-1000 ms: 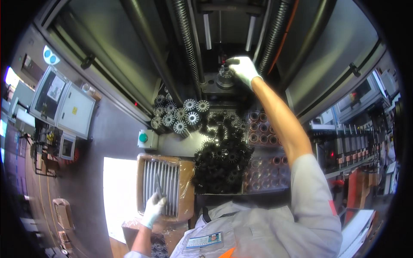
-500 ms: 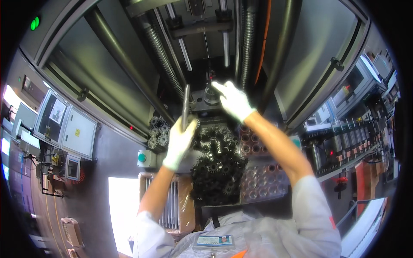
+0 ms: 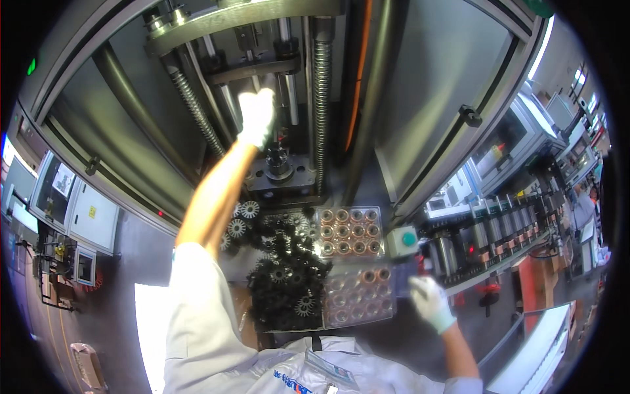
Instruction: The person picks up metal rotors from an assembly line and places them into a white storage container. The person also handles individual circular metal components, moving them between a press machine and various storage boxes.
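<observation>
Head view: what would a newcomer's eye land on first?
First, the white-gloved left hand, near the steel rods at upper centre-left. Then the heap of dark toothed parts, lower centre, with coppery rings to its right. Farther right is a green button, the right hand below it in the picture.

White gloves [image 3: 430, 301] on the left hand [image 3: 257, 118] and right hand [image 3: 433, 307] are showing a matt, cloth-like surface, while the pale shirt [image 3: 200, 308] is creasing as soft fabric. The ribbed column [image 3: 323, 118] is glinting — bare metal — and the round fixture [image 3: 279, 168] is gleaming more smoothly. The dark toothed parts [image 3: 282, 282] are looking metallic and rough-edged. The clear plastic tray [image 3: 349, 257] is shining glossily around copper-coloured, metallic rings [image 3: 357, 230].
</observation>
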Demonstrator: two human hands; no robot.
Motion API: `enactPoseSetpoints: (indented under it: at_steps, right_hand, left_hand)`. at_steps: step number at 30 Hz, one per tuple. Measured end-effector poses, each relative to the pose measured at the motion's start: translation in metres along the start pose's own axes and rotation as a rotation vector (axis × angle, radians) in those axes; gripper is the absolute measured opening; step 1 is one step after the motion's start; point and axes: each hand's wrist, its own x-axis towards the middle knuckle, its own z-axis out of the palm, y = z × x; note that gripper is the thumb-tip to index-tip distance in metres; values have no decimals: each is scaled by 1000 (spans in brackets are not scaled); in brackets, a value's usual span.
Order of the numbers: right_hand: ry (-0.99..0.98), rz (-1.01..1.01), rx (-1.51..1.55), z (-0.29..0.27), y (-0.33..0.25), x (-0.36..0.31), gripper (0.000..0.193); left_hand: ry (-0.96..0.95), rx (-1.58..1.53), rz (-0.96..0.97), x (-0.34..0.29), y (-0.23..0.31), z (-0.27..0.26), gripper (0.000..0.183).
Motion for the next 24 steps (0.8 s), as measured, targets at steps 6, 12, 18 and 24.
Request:
enactPoseSetpoints:
  at_steps: [6,12,18,24]
  right_hand:
    - [57,513,522,5,33,-53,28]
    - [76,588,613,10,27,-56,29]
    - [42,585,625,-3,29,-85,30]
    - [88,225,271,-24,80,-127,29]
  left_hand:
    - [-172,-83,44,-4,25,0,50]
    - [-19,348,173,-129,70,2,45]
    - [-923,163,396,-287,39,114,42]
    - [-1111,583,679,-357,-25,194,20]
